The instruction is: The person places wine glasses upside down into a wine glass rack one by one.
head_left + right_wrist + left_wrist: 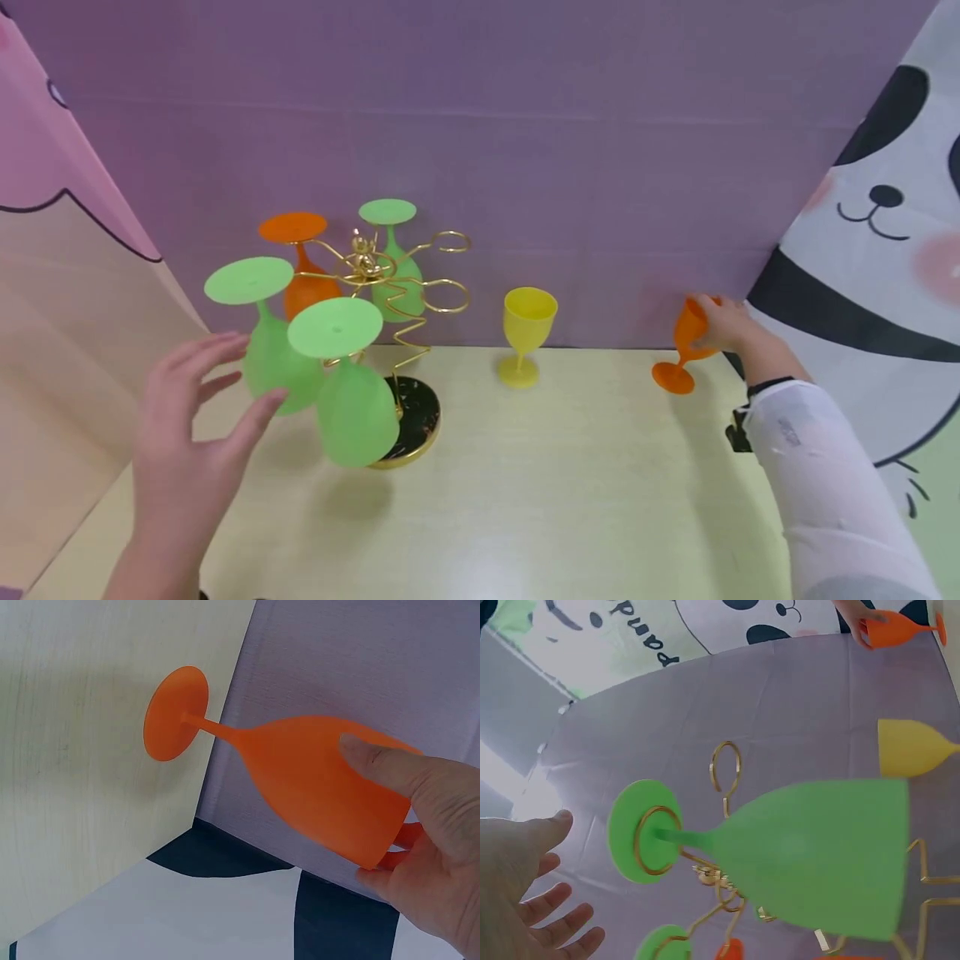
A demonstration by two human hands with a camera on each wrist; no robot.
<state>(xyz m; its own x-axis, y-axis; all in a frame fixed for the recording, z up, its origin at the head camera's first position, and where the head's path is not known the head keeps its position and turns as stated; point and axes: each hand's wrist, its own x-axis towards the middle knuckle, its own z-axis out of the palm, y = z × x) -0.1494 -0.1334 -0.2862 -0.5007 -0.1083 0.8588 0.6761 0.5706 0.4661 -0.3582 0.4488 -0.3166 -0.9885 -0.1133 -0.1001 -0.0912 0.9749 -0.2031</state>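
Observation:
An orange goblet [322,780] is held by its bowl in my right hand [723,323], thumb on one side and fingers at the rim. It tilts a little at the right of the table. My left hand [197,408] has its fingers spread and holds nothing, beside the hanging green goblets. A gold wire rack [401,333] on a round black base carries upside-down goblets by their feet: a front green goblet [356,417], a left green goblet [281,367], a rear green goblet [401,283] and an orange one [311,292]. Two rack loops hold nothing.
A yellow goblet [528,321] stands upright on the pale table [540,500], between the rack and my right hand. Behind the table rises a purple cloth [600,183]. A panda-printed cloth [862,275] borders the right side, a pink one [67,167] the left.

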